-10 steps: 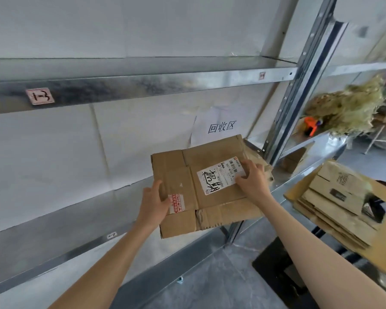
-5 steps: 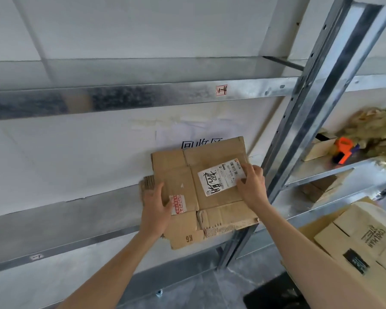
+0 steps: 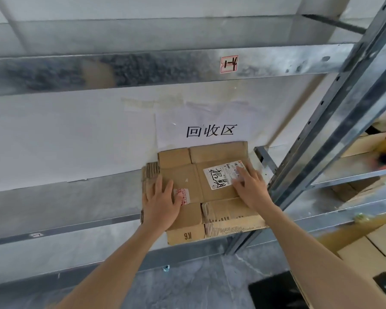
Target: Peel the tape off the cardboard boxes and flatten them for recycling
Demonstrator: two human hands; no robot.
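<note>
My left hand (image 3: 159, 202) flat on the flattened box (image 3: 194, 172), fingers straight, my right hand (image 3: 251, 189) pressing its label (image 3: 216, 178), fingers spread, box lying on the shelf (image 3: 76, 197) under a sign (image 3: 210, 122), near edge overhanging

My left hand (image 3: 160, 204) and right hand (image 3: 252, 189) are bare. My forearms (image 3: 112, 268) are bare too, right to the picture's edge.

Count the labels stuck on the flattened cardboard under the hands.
2. A white shipping label sits on the right half of the flattened cardboard, partly under the right hand; a small red-and-white sticker lies beside the left hand. The hands may hide others.
</note>
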